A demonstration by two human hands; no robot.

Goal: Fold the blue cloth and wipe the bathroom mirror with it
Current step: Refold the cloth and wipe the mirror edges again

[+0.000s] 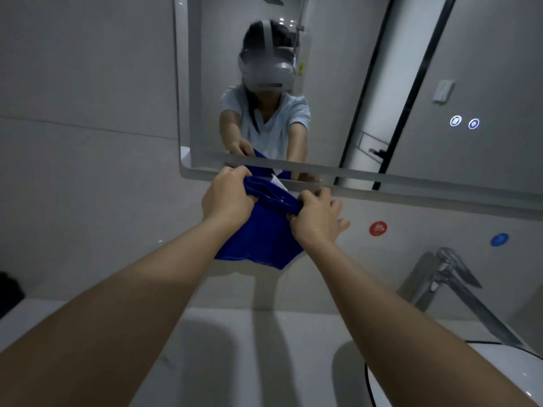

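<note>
A soft blue cloth (258, 230), partly folded, is held up in the air in front of the lower edge of the frameless bathroom mirror (411, 83), above the back edge of the white tabletop (264, 333). The left hand (227, 195) is closed around the cloth's upper left end, its grip tight with fingers curled over the bunched top fold. The right hand (318, 218) is closed on the upper right end, thumb and first fingers pinching the fold while the other fingers are spread loosely. The cloth's lower part hangs free between both wrists. A chrome tap (449, 283) is seen near the tabletop's right edge, beside a white round basin (499, 374). A red round sticker (378, 228) and a blue round sticker (499, 240) are fixed to the wall below the mirror.
</note>
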